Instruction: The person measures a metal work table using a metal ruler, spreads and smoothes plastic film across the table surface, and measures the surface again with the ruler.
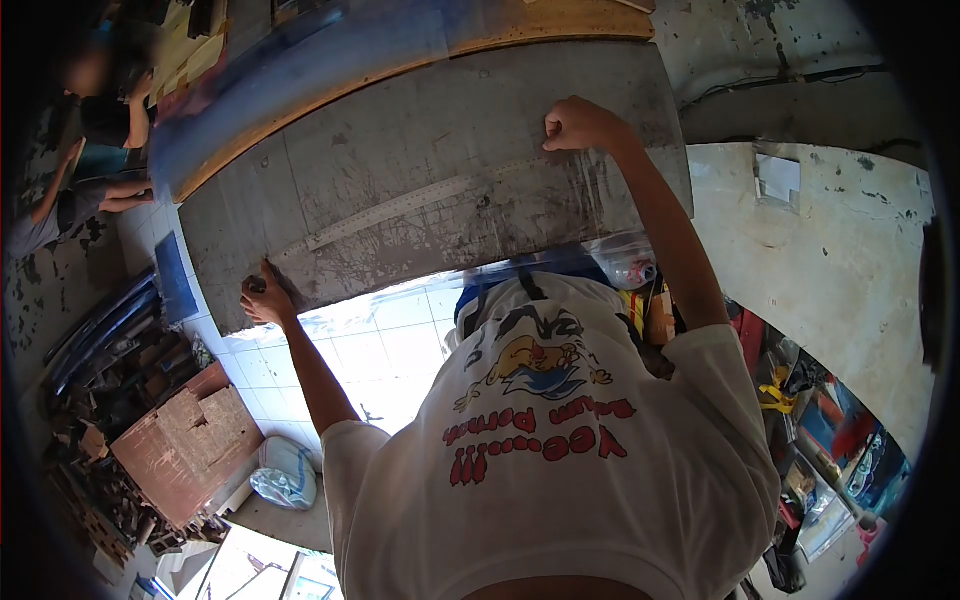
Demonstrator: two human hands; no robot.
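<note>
A long pale ruler [400, 203] lies slantwise across a worn grey board [400, 120]. At the board's near left corner is my left hand [268, 300], its fingers curled and one fingertip by the ruler's left end. Whatever is between those fingers is hidden. My right hand [585, 125] is closed over the right part of the board, just beyond the ruler's faint right end. Its fingertips are pressed together, and anything in them is too small to name.
A wooden edge [400, 80] runs behind the board. Another person [105, 125] is at the upper left. Scrap wood and a brown panel [190, 440] lie lower left, near a white bag [285, 473]. A pale tabletop [810, 240] stands right, above clutter.
</note>
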